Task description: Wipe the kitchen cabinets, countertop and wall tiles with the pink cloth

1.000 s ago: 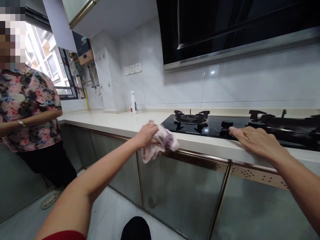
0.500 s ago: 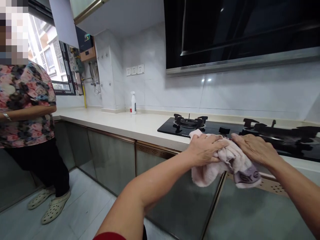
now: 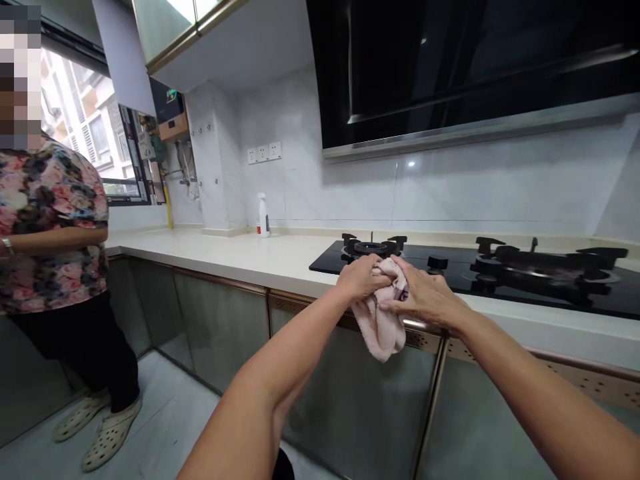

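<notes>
A pale pink towel is bunched between my two hands at the front edge of the counter, its lower end hanging over the cabinet front. My left hand grips it from the left, fingers curled over the cloth. From the right, my right hand closes on the same towel with the thumb below. Right behind the hands lies the black gas stove, its front left part partly covered by them.
White counter runs left to the window. A spray bottle stands against the wall. Overhead hangs a black range hood. Another person in a floral shirt stands at the left. Cabinet doors line the front below.
Both hands have moved left along the counter edge with the towel. They are closer together, and the cloth is bunched more tightly. The view has shifted slightly.
</notes>
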Demonstrator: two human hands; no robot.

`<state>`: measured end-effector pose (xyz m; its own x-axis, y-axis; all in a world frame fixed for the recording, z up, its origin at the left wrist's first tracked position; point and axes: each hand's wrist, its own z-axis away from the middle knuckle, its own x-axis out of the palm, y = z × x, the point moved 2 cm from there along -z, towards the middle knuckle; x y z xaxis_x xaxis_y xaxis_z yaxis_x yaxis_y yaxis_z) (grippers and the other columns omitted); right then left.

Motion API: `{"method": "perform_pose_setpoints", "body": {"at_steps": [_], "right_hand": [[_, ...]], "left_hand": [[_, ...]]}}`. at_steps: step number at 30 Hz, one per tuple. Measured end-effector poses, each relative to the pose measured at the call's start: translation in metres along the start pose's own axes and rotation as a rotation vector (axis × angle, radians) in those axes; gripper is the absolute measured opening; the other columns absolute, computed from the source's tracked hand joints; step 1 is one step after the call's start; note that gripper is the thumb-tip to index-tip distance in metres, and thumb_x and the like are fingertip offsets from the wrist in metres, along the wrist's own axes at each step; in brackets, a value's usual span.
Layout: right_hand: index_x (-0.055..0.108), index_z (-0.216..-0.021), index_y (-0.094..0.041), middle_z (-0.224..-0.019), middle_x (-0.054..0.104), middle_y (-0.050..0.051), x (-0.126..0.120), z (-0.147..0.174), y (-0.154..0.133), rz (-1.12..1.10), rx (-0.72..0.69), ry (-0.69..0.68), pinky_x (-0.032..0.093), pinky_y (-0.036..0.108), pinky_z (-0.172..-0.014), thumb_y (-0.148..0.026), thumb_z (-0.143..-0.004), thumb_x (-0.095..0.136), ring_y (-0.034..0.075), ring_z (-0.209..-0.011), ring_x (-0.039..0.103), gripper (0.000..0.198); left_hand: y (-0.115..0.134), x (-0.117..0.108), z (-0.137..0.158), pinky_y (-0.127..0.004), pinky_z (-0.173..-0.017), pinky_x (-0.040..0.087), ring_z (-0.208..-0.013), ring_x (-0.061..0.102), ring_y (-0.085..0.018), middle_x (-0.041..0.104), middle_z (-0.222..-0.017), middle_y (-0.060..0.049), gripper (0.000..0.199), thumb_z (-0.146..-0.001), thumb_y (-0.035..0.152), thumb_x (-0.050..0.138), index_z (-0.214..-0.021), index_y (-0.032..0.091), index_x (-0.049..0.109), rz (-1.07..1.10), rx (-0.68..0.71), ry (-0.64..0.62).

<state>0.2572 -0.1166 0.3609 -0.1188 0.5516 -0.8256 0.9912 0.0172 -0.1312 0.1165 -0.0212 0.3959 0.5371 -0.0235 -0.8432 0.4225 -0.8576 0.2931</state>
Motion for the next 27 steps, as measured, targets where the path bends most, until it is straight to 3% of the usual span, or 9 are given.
{"method": "perform_pose_setpoints", "body": {"at_steps": [3, 5, 8, 10, 12, 18, 22, 27], "right_hand": [[0.029, -0.156, -0.023, -0.143, 0.053, 0.017, -0.001, 0.001, -0.006, 0.076, 0.018, -0.003, 0.04, 0.054, -0.097, -0.058, -0.08, 0.058, 0.04, -0.125, 0.051, 0.088], [0.04, -0.149, -0.026, -0.135, 0.058, 0.015, -0.004, 0.001, -0.006, 0.103, 0.012, -0.024, 0.041, 0.052, -0.094, -0.053, -0.081, 0.055, 0.038, -0.12, 0.052, 0.075], [0.05, -0.139, -0.027, -0.123, 0.06, 0.013, -0.008, -0.001, -0.004, 0.081, 0.036, -0.057, 0.042, 0.049, -0.09, -0.051, -0.078, 0.057, 0.036, -0.115, 0.053, 0.067], [0.053, -0.136, -0.027, -0.119, 0.06, 0.012, -0.008, -0.004, -0.003, 0.061, 0.051, -0.074, 0.042, 0.049, -0.089, -0.053, -0.075, 0.058, 0.037, -0.113, 0.052, 0.066], [0.054, -0.135, -0.026, -0.118, 0.06, 0.012, -0.006, -0.006, -0.002, 0.056, 0.063, -0.084, 0.043, 0.049, -0.088, -0.055, -0.074, 0.059, 0.037, -0.113, 0.052, 0.068], [0.05, -0.14, -0.029, -0.123, 0.06, 0.011, -0.002, -0.005, -0.001, 0.081, 0.082, -0.075, 0.044, 0.05, -0.088, -0.058, -0.075, 0.055, 0.038, -0.116, 0.052, 0.071], [0.049, -0.141, -0.028, -0.127, 0.06, 0.012, -0.001, -0.005, -0.001, 0.096, 0.094, -0.092, 0.044, 0.051, -0.089, -0.058, -0.075, 0.054, 0.039, -0.118, 0.052, 0.072], [0.05, -0.139, -0.028, -0.124, 0.061, 0.012, 0.0, -0.005, 0.001, 0.116, 0.102, -0.072, 0.045, 0.049, -0.087, -0.057, -0.074, 0.055, 0.04, -0.116, 0.054, 0.072]], "left_hand": [[-0.013, -0.005, 0.022, -0.038, -0.105, 0.046, -0.126, 0.054, -0.023, 0.054, -0.136, -0.008, 0.062, -0.083, 0.055, 0.064, -0.136, 0.026, 0.049, 0.043, 0.065, 0.171], [-0.04, -0.016, 0.046, -0.041, -0.113, 0.039, -0.139, 0.042, -0.024, 0.046, -0.146, -0.01, 0.064, -0.084, 0.054, 0.065, -0.139, 0.027, 0.048, -0.022, 0.096, 0.274], [-0.101, -0.041, 0.083, -0.047, -0.117, 0.03, -0.144, 0.036, -0.026, 0.044, -0.151, -0.012, 0.055, -0.09, 0.049, 0.061, -0.138, 0.025, 0.051, -0.188, -0.113, 0.386], [-0.137, -0.055, 0.101, -0.05, -0.119, 0.024, -0.141, 0.041, -0.026, 0.051, -0.146, -0.01, 0.044, -0.093, 0.046, 0.059, -0.132, 0.027, 0.057, -0.269, -0.209, 0.355], [-0.158, -0.06, 0.108, -0.051, -0.12, 0.02, -0.135, 0.047, -0.025, 0.059, -0.138, -0.007, 0.037, -0.093, 0.048, 0.06, -0.125, 0.029, 0.061, -0.302, -0.237, 0.323], [-0.157, -0.042, 0.099, -0.058, -0.121, 0.012, -0.13, 0.048, -0.03, 0.062, -0.125, -0.01, 0.057, -0.077, 0.064, 0.073, -0.117, 0.024, 0.062, -0.282, -0.305, 0.458], [-0.161, -0.044, 0.101, -0.054, -0.122, 0.014, -0.126, 0.05, -0.027, 0.063, -0.124, -0.007, 0.046, -0.083, 0.06, 0.07, -0.115, 0.027, 0.066, -0.237, -0.293, 0.458], [-0.175, -0.056, 0.106, -0.05, -0.12, 0.016, -0.129, 0.049, -0.024, 0.062, -0.132, -0.004, 0.036, -0.089, 0.052, 0.067, -0.121, 0.035, 0.066, -0.221, -0.251, 0.365]]}}
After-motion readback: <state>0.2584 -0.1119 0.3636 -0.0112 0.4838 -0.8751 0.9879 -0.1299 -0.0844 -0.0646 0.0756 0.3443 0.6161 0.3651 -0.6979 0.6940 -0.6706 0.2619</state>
